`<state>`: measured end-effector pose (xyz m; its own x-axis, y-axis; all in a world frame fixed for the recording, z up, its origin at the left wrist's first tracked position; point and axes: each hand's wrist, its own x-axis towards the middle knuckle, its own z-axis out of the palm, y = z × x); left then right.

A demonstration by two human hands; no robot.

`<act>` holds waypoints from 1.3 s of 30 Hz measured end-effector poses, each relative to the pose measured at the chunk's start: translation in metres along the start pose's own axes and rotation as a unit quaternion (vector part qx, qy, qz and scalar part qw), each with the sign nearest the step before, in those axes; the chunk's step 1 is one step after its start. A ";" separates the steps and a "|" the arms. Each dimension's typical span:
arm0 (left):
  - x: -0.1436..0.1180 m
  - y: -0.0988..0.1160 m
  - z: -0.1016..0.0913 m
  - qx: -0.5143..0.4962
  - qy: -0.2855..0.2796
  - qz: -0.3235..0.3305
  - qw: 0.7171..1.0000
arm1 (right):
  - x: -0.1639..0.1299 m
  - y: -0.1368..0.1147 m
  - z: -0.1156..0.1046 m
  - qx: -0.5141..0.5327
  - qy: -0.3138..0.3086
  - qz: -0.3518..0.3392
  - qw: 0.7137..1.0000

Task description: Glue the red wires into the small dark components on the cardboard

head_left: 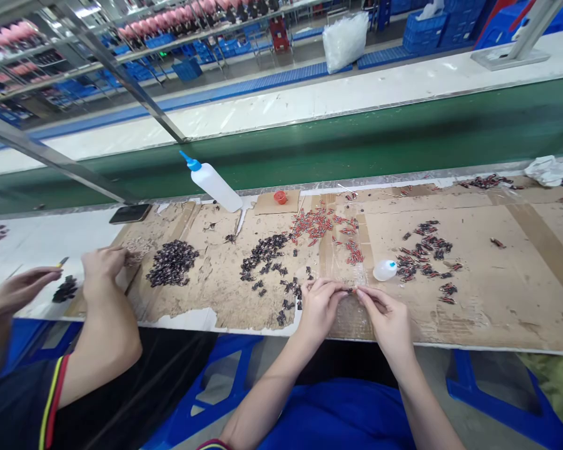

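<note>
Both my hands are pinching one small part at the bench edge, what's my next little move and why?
Probably press the two ends together: the left hand and right hand meet on one small red-tipped part, while finished-looking red pieces lie just beyond.

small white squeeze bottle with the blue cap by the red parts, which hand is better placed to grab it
Right, probably: the right hand lies just below the small white squeeze bottle, while the left hand sits farther left, beside the black parts.

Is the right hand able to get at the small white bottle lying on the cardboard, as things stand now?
Probably yes. The small white bottle lies just beyond the right hand, with bare cardboard between them. But both hands pinch a small part together, so the right hand is occupied.
</note>
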<state>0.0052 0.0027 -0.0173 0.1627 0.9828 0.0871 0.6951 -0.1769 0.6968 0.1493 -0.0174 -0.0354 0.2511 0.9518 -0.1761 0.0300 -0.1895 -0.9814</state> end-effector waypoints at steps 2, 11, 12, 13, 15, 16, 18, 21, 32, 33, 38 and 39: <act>-0.001 0.003 -0.002 -0.004 0.007 -0.005 1.000 | 0.001 -0.002 0.000 -0.004 -0.005 -0.005 1.000; -0.004 0.003 -0.004 -0.054 0.007 -0.005 0.999 | -0.002 -0.005 0.003 0.000 -0.040 -0.012 0.999; -0.003 0.003 -0.004 -0.072 0.006 -0.007 0.997 | -0.002 -0.006 0.003 0.007 -0.041 -0.011 0.999; -0.003 0.003 -0.004 -0.091 0.005 -0.009 0.996 | -0.002 -0.007 0.003 0.014 -0.039 -0.009 0.999; -0.002 0.004 -0.005 -0.130 0.007 -0.010 0.991 | -0.001 -0.010 0.003 0.027 -0.036 -0.008 0.999; -0.002 0.005 -0.005 -0.145 0.010 -0.010 0.989 | -0.001 -0.012 0.002 0.033 -0.037 -0.009 0.999; -0.002 0.006 -0.005 -0.168 0.016 -0.010 0.986 | -0.001 -0.016 0.000 0.038 -0.043 -0.018 0.998; -0.002 0.010 -0.005 -0.178 0.016 -0.019 0.984 | 0.000 -0.021 -0.003 0.043 -0.059 -0.022 0.997; -0.007 0.024 -0.009 -0.129 -0.026 -0.044 0.990 | -0.005 -0.014 -0.005 0.076 -0.025 -0.033 0.996; -0.008 0.025 -0.008 -0.131 -0.030 -0.042 0.990 | -0.006 -0.015 -0.008 0.071 -0.026 -0.035 0.996; -0.010 0.031 0.003 -0.163 -0.047 0.009 0.985 | -0.010 -0.019 -0.028 0.000 -0.028 -0.090 0.996; -0.009 0.030 0.004 -0.162 -0.054 0.025 0.985 | -0.010 -0.019 -0.035 -0.023 -0.021 -0.103 0.994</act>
<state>0.0272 -0.0119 0.0003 0.2763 0.9590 0.0631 0.4274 -0.1814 0.8857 0.1797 -0.0319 -0.0128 0.1942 0.9807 0.0249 0.1209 0.0013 -0.9927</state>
